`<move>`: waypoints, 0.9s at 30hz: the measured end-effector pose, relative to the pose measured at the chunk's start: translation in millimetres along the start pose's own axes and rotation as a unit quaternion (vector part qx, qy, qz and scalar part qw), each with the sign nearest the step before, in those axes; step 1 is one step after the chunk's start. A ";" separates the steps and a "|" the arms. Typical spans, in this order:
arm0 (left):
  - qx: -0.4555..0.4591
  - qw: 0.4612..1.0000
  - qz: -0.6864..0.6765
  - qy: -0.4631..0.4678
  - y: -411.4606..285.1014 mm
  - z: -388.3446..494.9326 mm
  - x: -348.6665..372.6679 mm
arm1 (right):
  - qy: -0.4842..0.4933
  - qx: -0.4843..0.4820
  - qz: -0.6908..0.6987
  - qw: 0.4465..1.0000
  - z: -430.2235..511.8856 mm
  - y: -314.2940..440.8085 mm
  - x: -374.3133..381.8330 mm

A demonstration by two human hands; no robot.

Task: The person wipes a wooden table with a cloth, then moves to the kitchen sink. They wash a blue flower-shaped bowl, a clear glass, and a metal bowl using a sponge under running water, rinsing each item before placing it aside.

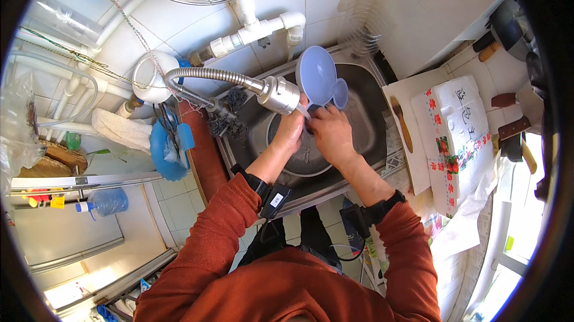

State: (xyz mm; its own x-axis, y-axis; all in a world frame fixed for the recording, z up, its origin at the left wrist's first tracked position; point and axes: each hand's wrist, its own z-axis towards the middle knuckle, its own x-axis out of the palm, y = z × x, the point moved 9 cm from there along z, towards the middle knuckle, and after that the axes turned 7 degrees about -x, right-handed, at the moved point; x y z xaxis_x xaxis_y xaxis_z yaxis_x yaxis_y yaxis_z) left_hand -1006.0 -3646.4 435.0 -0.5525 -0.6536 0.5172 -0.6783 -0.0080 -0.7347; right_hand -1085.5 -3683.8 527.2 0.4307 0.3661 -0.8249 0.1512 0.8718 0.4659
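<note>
Both hands are together over a stainless steel sink (370, 129), just below the metal faucet head (280, 95). Water runs from the faucet onto the fingers. A lavender plastic ladle or scoop (317, 73), with a smaller round cup (340, 93) of the same color beside it, points away from me. My left hand (289, 129) is closed around its handle end. My right hand (331, 131) touches the same handle from the right, its fingers bent; whether they grip it is hidden. Beneath the hands lies a round metal basin (309, 165) in the sink.
Dark scouring pads (228, 127) hang by the faucet base. A blue plastic container (168, 151) is at the left. On the right, a wooden spoon (402, 125) lies on a white board (415, 160) beside a printed white package (457, 143). Knives (513, 127) hang farther right.
</note>
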 end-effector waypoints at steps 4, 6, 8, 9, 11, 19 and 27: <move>-0.098 0.991 -0.076 0.046 16.7 -11.5 -1.5 | -0.080 0.305 0.510 0.800 -21.3 -28.9 35.5; -0.137 0.983 -0.100 0.066 21.9 -16.2 1.0 | -0.100 0.342 0.560 0.749 -27.2 -27.7 43.2; -0.123 0.983 -0.091 0.097 17.8 -18.9 6.2 | -0.124 0.283 0.478 0.822 -23.2 -25.3 28.0; -0.137 0.986 -0.077 0.058 20.6 -19.1 -0.3 | -0.128 0.199 0.359 0.903 -16.4 -16.7 11.9; -0.145 0.988 -0.056 0.026 21.5 -19.5 -5.7 | -0.081 0.056 0.122 0.988 -7.3 7.7 0.1; -0.019 0.999 0.028 0.010 -10.0 -22.4 -27.8 | 0.065 0.168 0.249 0.952 -6.4 5.8 47.1; -0.137 0.986 0.025 0.096 -16.0 -52.9 -28.7 | -0.118 0.328 0.582 0.734 -15.3 -27.9 30.3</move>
State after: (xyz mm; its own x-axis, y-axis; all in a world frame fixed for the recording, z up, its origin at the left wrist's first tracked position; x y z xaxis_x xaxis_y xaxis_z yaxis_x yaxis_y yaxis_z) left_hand -1005.0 -3587.5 455.1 -0.6521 -0.4920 0.5769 -0.7390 0.2426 -0.6284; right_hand -1090.2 -3692.0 484.3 0.7385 0.6048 0.2980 -0.0787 -0.3616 0.9290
